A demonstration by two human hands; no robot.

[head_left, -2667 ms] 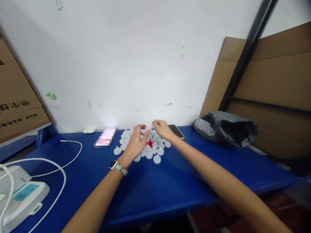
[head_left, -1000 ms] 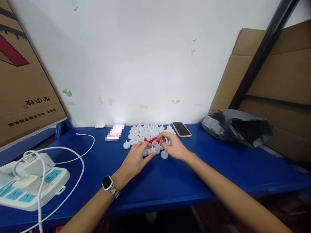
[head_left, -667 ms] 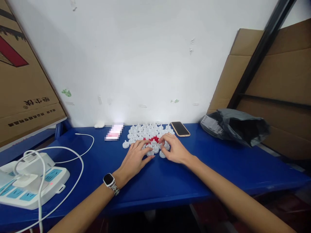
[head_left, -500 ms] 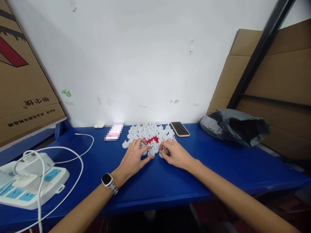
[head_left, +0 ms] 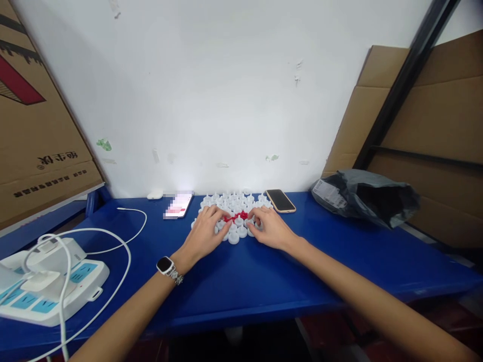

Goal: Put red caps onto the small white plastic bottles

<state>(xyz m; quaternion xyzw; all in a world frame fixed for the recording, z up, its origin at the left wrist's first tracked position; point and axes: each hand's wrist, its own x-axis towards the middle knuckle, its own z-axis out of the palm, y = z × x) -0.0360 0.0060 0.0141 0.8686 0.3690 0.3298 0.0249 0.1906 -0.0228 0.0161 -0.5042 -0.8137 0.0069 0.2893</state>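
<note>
Lying right of white caps (head_left: 233, 238), a bag (head_left: 350, 198) gapes darkly.

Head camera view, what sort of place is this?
Probably a workshop or storeroom: many small white plastic pieces are spread on a blue table, and a large printed cardboard box stands at the left.

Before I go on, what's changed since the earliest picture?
The right hand has come back from the far side of the white pieces to their near right side, uncovering the right phone; the left hand has also drawn nearer the person. More of the red pieces shows. Any grip or release is unclear. The grey bag and power strip stayed put.
</note>
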